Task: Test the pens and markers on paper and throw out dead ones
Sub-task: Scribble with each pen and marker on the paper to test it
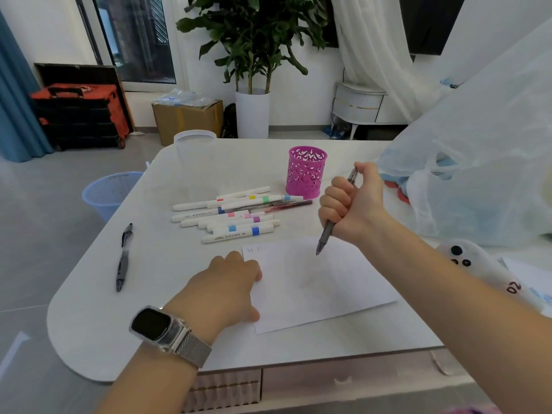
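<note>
A white sheet of paper (316, 282) lies on the white table (191, 339), with small scribbles near its top left corner. My right hand (352, 201) grips a grey pen (324, 240) in a fist, thumb at the pen's top end, tip pointing down just above the paper. My left hand (230, 282) rests on the paper's left edge, fingers curled under. Several white markers (230, 216) with coloured bands lie in a pile behind the paper. A black pen (123, 256) lies alone at the left.
A pink cut-out pen holder (305, 171) stands behind the markers. A clear plastic cup (194, 150) stands at the far edge. A blue waste basket (109, 192) sits on the floor left of the table. A large plastic bag (478, 162) and a plush toy (466, 258) crowd the right side.
</note>
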